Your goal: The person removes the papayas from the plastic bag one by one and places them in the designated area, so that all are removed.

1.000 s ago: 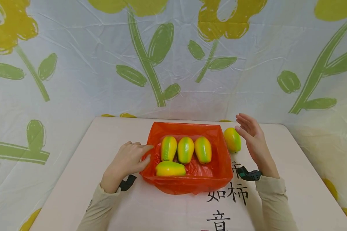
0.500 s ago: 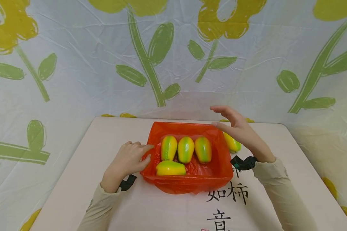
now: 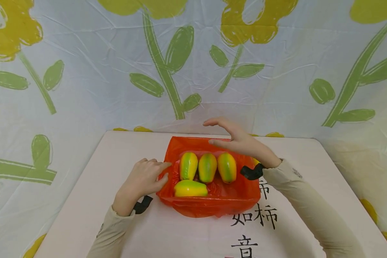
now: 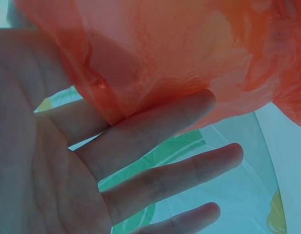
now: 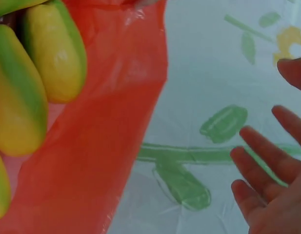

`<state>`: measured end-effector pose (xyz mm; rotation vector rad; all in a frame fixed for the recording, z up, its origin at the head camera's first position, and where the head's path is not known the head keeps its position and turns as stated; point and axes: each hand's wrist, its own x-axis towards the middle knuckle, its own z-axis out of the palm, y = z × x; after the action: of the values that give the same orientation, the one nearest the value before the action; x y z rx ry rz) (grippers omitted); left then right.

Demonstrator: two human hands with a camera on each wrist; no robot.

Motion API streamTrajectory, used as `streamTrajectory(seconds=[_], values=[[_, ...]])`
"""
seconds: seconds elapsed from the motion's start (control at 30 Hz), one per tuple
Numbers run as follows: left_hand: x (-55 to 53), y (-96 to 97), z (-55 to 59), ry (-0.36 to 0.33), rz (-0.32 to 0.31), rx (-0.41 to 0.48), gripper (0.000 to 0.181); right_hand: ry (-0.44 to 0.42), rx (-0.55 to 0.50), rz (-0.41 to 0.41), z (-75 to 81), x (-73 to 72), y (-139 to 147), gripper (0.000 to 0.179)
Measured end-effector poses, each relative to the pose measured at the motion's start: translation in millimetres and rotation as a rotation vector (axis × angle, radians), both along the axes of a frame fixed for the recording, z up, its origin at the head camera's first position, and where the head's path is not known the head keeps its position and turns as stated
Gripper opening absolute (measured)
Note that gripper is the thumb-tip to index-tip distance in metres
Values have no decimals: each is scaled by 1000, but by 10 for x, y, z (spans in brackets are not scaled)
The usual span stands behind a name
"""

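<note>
Four yellow-green fruits (image 3: 208, 168) lie in a red plastic container (image 3: 209, 203) on the bench (image 3: 93, 200).
Left grip (image 3: 143, 179), fingers straight and spread, touches the container's left rim, just left of the fruits; right grip (image 3: 242, 140), fingers apart and holding nothing, is above the far rim, beyond the row of three. A fifth fruit (image 3: 256, 161), outside the right wall, is mostly hidden by the right arm.

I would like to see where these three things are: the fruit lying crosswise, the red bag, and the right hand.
Crosswise fruit (image 3: 190, 188): head view, middle of its upper side.
Red bag (image 3: 209, 207): head view, its near outer wall.
Right hand (image 3: 238, 139): head view, middle of the hand.
</note>
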<state>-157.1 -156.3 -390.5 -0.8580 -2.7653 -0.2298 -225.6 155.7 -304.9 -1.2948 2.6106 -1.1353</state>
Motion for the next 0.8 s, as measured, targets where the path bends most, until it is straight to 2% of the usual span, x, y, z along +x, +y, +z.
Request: streamTrajectory(seconds=[0.2,0.33,0.43,0.63,0.8], values=[[8,-12,13,-8,12,-7,33,47,91,241,-142,-30,-260,53],[11,-8,20,-14,8,-11,33,11,184,368,-262,0,-394,51],[11,1,23,-11,0,-13,33,-26,274,411,-347,33,-470,53],[13,7,22,-8,-1,-14,32,-81,495,434,-504,123,-612,60],[16,7,21,-8,1,-8,32,-69,631,477,-663,180,-706,67]])
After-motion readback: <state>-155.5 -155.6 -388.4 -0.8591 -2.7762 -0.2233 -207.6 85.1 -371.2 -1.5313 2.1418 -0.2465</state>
